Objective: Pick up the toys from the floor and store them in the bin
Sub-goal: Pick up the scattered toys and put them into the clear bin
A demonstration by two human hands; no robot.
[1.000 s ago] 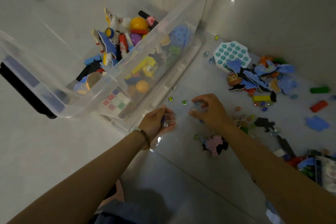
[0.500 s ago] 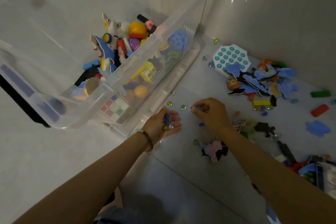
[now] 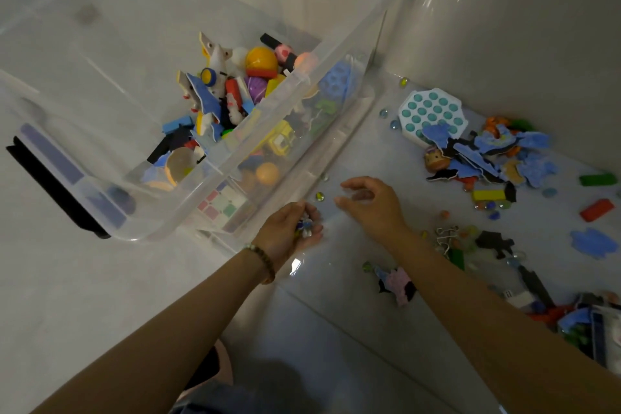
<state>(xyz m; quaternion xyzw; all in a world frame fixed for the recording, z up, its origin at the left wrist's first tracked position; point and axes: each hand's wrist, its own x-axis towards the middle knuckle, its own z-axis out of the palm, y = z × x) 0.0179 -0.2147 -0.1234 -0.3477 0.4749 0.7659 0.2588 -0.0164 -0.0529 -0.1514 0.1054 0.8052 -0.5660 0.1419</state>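
Note:
A clear plastic bin [image 3: 295, 84] stands on the floor at the left, part-filled with toys such as a yellow ball [image 3: 260, 59] and a cube puzzle [image 3: 221, 203]. My left hand [image 3: 290, 228] is cupped palm-up beside the bin's near corner and holds several glass marbles [image 3: 304, 225]. My right hand [image 3: 373, 203] hovers just right of it, fingers curled and apart, nothing visible in them. A green marble [image 3: 319, 196] lies on the floor between the hands and the bin.
Loose toys cover the floor at the right: a white and teal pop toy [image 3: 431, 111], blue puzzle pieces [image 3: 497, 151], red [image 3: 596, 209], green [image 3: 597, 179] and yellow [image 3: 489, 195] blocks, more marbles [image 3: 395, 124], a pink and black piece [image 3: 398, 284]. A wall runs along the upper right.
My right hand has lifted off the floor and opened its fingers after pinching up a marble. The left hand has stayed cupped by the bin with its marbles.

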